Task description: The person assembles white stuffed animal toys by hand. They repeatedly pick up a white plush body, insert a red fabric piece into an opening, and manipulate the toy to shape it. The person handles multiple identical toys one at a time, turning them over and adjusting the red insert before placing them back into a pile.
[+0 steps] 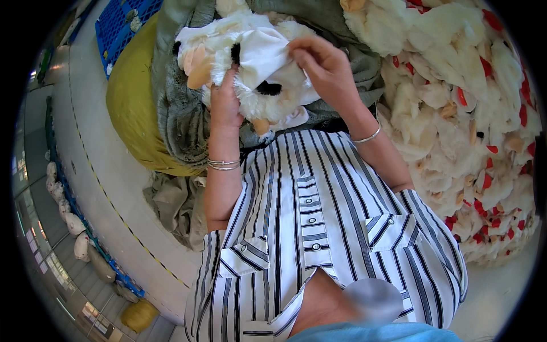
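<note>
Since the plush point(251, 102) at twelve o'clock seems light, soft and floppy, it is best held by its edges, its white flap point(263, 57) being pinched by the right hand point(326, 67), while how the left hand's point(226, 102) fingers close cannot be told.

grips point(226, 105): 2; black patches point(236, 53) on held plush point(250, 102): 3; pockets point(245, 259): 2

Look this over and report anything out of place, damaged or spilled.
Nothing looks clearly damaged or spilled. The heap of plush pieces on the right is untidy, with red bits mixed in, though that may be normal. The left hand grips a cream plush piece; the right hand pinches its white cloth.
</note>
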A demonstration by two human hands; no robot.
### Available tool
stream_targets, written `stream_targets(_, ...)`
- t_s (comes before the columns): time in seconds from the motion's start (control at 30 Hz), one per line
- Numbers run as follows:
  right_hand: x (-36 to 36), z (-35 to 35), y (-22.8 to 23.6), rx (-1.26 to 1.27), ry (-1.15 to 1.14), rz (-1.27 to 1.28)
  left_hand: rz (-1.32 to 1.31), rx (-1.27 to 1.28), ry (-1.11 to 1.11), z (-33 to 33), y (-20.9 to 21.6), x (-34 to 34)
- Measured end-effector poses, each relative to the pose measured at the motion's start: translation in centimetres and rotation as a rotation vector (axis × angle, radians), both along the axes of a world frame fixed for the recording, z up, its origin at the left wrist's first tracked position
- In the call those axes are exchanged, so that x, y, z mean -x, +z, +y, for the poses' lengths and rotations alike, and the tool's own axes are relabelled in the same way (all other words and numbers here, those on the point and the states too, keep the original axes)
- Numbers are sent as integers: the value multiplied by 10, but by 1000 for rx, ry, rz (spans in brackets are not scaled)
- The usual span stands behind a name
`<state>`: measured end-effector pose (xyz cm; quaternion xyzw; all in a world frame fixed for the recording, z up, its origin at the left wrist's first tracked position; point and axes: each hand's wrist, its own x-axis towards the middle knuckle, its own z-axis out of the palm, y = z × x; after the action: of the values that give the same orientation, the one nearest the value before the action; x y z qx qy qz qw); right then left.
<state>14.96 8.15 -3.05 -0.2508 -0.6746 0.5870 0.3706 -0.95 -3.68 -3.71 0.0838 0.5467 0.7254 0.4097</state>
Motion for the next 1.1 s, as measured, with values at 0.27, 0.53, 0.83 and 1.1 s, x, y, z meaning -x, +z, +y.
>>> stream_targets(0.27, 5, -4, -6, -85, 54, -115, -25, -90, 16, -4, -13, 3)
stream_targets(0.53, 1, -3, 6, -12, 251, -122, 9, -128, 29, 3, -12, -5)
stream_targets(0.83, 15, -7, -1, -30, 279, -281, 273, 20, -44, 0, -3, -18)
stream_targets(1.1, -2, -4, 9, 319, 596, -335, 646, 42, -10, 10, 10, -18)
